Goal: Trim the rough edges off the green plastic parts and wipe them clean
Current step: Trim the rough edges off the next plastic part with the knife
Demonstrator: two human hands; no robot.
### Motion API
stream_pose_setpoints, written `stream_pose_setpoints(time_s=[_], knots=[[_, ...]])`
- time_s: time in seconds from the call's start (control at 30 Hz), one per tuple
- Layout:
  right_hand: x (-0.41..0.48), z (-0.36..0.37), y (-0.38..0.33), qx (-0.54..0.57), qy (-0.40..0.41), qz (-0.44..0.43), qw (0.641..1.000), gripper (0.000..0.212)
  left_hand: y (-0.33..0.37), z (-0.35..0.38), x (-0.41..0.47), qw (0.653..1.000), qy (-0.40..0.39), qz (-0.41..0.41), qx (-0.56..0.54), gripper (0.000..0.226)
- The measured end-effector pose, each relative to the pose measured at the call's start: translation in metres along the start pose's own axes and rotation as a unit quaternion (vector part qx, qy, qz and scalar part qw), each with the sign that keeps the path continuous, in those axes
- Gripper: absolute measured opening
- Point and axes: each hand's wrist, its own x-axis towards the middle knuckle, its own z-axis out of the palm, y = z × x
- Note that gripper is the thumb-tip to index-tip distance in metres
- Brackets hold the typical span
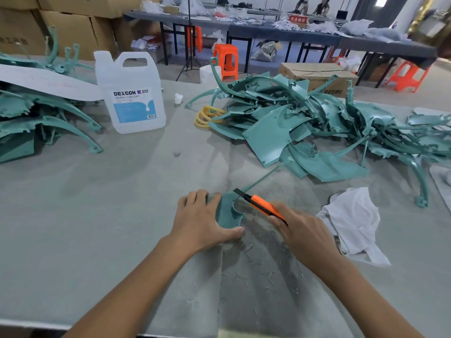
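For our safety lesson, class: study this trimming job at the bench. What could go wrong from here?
1. The blade of the knife in the right hand sits close to the left hand holding the green part; a slip could cut its fingers.
2. Only that hand steadies the part, so it may shift under the cut.
3. Shavings litter the table and could scratch wiped parts.

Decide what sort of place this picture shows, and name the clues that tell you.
Probably a factory finishing workshop: heaps of green plastic parts on a big work table, stacked cardboard boxes behind, more long tables beyond.
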Motion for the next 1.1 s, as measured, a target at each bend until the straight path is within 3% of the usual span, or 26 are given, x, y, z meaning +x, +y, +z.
stream_pose_setpoints(time_s=[0.2,0.3,0.4,0.53,0.67,0.83,0.9,1.0,1.1], knots=[[0.002,0.000,-0.002,-0.061,0.018,-0.005,0.998,0.042,0.015,-0.003,-0.004,0.999,-0.014,-0.029,-0.019,0.101],[0.015,-0.013,0.022,-0.081,0.081,0.059,0.992,0.046,0.023,-0.010,-0.001,0.998,-0.034,-0.045,0.009,0.100],[0.021,-0.024,0.037,-0.154,0.090,0.100,0.979,0.042,0.033,-0.016,0.002,0.996,-0.038,-0.046,0.061,0.101],[0.017,-0.018,0.016,-0.094,0.118,0.081,0.985,0.038,0.039,-0.018,0.003,0.995,-0.066,-0.066,0.045,0.104],[0.006,0.000,-0.012,-0.100,0.056,-0.006,0.993,0.040,0.041,-0.020,0.003,0.993,-0.066,-0.073,0.062,0.102],[0.023,-0.023,0.030,-0.135,0.086,0.117,0.980,0.038,0.045,-0.024,0.004,0.993,-0.045,-0.049,0.099,0.099],[0.020,-0.020,0.025,-0.091,0.097,0.098,0.986,0.038,0.047,-0.024,0.006,0.993,-0.056,-0.052,0.095,0.098],[0.001,0.000,-0.006,-0.081,0.084,-0.015,0.993,0.052,0.046,-0.022,0.005,0.993,-0.061,-0.064,0.074,0.098],[0.009,-0.007,0.009,-0.076,0.089,0.037,0.992,0.059,0.047,-0.024,0.004,0.994,-0.056,-0.056,0.080,0.101]])
